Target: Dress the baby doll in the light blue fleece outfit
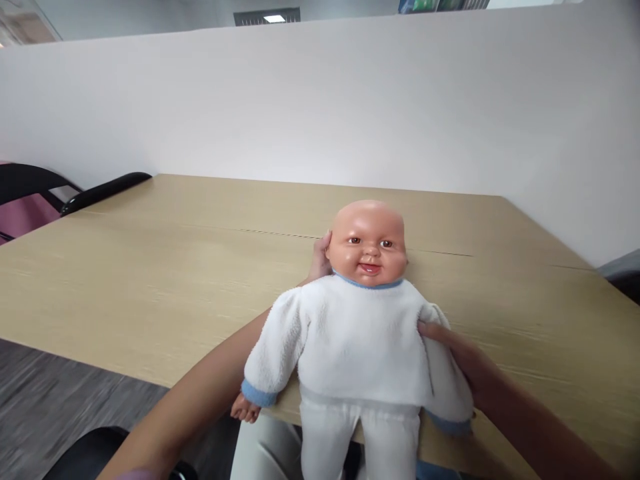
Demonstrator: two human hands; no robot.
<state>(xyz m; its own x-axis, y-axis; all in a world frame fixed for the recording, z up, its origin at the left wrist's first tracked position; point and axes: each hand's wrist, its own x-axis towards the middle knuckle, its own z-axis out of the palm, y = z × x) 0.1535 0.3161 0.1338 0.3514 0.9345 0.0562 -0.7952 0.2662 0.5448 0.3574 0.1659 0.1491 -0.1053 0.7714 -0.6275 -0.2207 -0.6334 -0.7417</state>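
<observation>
A baby doll [365,340] in a white fleece top with blue trim and white trousers faces me, upright at the table's near edge. My left hand [321,259] reaches behind its shoulder and supports the back of the head; the thumb shows beside the doll's ear, the other fingers are hidden. At the doll's other side, my right hand [455,350] grips the body under the arm, thumb on the white sleeve, remaining fingers out of sight. The doll's legs hang down over the edge, in front of my lap.
The wooden table [150,267] spreads out in front, with a seam across it. A pale partition [320,113] rises behind. On the left stands a black chair with a pink seat [30,212]; a dark chair part [625,273] shows at far right.
</observation>
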